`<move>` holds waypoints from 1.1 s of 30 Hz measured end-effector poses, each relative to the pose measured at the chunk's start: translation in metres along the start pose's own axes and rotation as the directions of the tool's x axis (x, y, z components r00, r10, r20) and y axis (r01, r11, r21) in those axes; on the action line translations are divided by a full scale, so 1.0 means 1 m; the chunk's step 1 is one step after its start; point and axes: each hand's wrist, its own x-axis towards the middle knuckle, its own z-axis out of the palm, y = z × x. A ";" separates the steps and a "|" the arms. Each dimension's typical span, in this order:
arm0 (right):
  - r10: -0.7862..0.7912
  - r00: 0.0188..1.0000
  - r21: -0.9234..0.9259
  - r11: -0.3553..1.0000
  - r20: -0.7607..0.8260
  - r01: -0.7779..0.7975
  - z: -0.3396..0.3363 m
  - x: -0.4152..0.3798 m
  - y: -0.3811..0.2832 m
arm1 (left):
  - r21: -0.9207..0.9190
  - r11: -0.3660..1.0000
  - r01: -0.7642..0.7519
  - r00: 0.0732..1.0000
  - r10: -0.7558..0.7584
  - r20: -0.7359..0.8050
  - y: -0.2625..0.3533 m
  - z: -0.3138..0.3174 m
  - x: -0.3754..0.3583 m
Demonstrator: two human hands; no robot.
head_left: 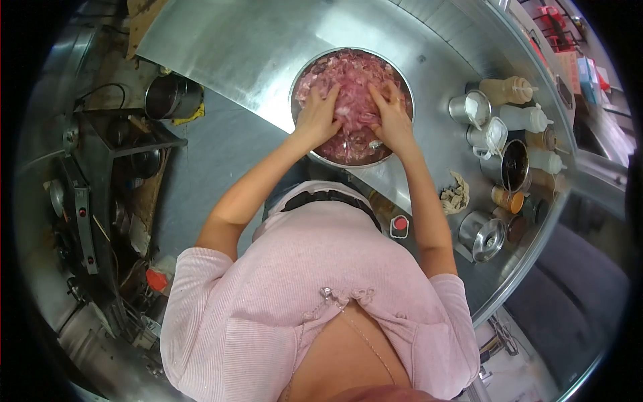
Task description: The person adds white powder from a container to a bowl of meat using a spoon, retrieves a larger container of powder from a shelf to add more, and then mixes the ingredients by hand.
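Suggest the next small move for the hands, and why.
Probably curl the left hand and right hand inward and fold the meat toward the middle. Both already press into it from opposite sides, fingers spread, within the round metal bowl, so a gentle squeeze looks like the smallest step.

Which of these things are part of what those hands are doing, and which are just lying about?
In use:
left hand and right hand, fingers in the meat
pinkish meat
round metal bowl holding it
metal counter under the bowl

Apparently just lying about:
squeeze bottles
crumpled cloth
lidded pot
orange-topped jar
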 end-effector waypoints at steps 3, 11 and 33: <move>0.075 0.964 0.023 0.997 -0.255 -0.071 0.025 -0.011 0.034 | 0.075 0.990 0.122 0.990 -0.127 0.067 0.002 -0.013 -0.012; 0.254 0.939 0.904 0.413 -0.230 0.110 0.085 0.005 0.007 | -0.237 0.969 -0.071 0.996 0.058 -0.064 -0.006 0.046 -0.003; -0.019 0.976 0.261 0.962 -0.215 0.076 0.033 0.042 0.028 | -0.106 0.990 -0.096 0.994 0.101 0.043 -0.007 0.003 0.025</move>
